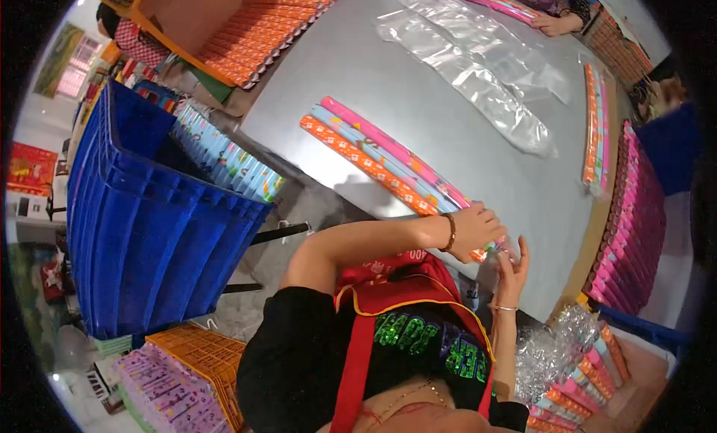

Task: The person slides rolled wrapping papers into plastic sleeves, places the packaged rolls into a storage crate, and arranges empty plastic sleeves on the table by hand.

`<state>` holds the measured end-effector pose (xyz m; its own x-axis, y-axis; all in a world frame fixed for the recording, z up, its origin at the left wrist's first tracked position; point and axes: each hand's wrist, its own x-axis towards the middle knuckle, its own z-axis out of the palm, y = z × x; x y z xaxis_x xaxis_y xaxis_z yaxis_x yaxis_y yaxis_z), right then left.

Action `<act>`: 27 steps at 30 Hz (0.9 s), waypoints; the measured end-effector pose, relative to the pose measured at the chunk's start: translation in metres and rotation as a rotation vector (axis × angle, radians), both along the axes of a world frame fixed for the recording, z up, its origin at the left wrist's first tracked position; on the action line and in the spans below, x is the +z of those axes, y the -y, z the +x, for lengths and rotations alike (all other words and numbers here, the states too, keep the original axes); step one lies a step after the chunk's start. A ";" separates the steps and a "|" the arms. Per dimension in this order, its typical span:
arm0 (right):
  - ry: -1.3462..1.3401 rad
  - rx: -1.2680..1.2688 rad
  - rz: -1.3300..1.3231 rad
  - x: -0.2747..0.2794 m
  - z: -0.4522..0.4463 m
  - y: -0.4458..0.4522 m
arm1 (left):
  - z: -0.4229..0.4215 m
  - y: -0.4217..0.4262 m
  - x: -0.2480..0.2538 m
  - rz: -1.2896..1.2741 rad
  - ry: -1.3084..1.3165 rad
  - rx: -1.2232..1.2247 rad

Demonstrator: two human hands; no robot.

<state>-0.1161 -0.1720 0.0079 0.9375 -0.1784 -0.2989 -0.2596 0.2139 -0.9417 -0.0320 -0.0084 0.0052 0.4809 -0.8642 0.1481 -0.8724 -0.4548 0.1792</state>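
A set of three wrapping paper rolls, one pink, one light blue and one orange, lies side by side at a slant on the grey table. My left hand, with a beaded bracelet at its wrist, is closed over their near end. My right hand is just beyond that end, close to the roll ends, its fingers apart. Whether its fingertips touch the rolls I cannot tell. Farther up the table lie several flat clear plastic bags, overlapping each other.
Bagged rolls lie at the table's right edge. A blue crate of light blue rolls stands left. Orange rolls fill a box at the back; pink rolls stand right. Another person's hand rests on rolls across the table.
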 end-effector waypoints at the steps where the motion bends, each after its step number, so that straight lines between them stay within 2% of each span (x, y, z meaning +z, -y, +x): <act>1: 0.019 0.022 -0.024 -0.001 0.003 -0.004 | -0.001 0.001 0.000 -0.033 -0.009 -0.011; 4: 0.080 0.084 -0.039 -0.009 0.013 0.002 | 0.001 0.002 -0.003 -0.024 0.062 0.025; 8: -0.018 0.150 0.058 0.003 0.008 0.008 | 0.003 -0.001 -0.002 -0.026 0.028 -0.003; 10: -0.043 0.001 0.066 0.000 0.005 0.008 | 0.002 -0.003 0.000 -0.036 0.038 0.000; 14: -0.076 -0.135 0.108 -0.014 -0.001 0.036 | 0.002 -0.003 -0.010 -0.147 0.082 0.015; 15: -0.066 -0.217 0.258 -0.020 -0.002 0.044 | 0.005 -0.001 -0.002 -0.053 -0.074 0.000; 17: -0.068 -0.352 0.571 -0.032 -0.009 0.060 | 0.005 0.000 -0.006 -0.073 -0.046 0.000; 18: 0.012 -0.178 0.800 -0.046 -0.014 0.073 | 0.006 -0.001 -0.009 -0.110 -0.052 -0.019; 19: -0.023 -0.051 0.786 -0.048 -0.012 0.072 | 0.006 0.000 -0.009 -0.091 -0.072 -0.005; 20: -0.151 -0.089 0.731 -0.035 -0.012 0.064 | 0.005 -0.001 -0.003 -0.052 -0.051 -0.015; 21: -0.167 -0.001 0.737 -0.041 -0.014 0.065 | 0.006 -0.003 0.005 -0.010 -0.024 -0.019; 22: -0.314 -0.095 0.688 -0.013 -0.007 0.044 | 0.005 0.000 0.011 0.064 -0.074 0.009; 24: -0.438 -0.026 0.597 -0.002 -0.004 0.042 | 0.005 -0.003 0.012 0.056 -0.048 -0.016; 27: -0.391 -0.030 0.605 0.004 0.003 0.045 | 0.006 -0.003 0.007 0.016 -0.053 -0.024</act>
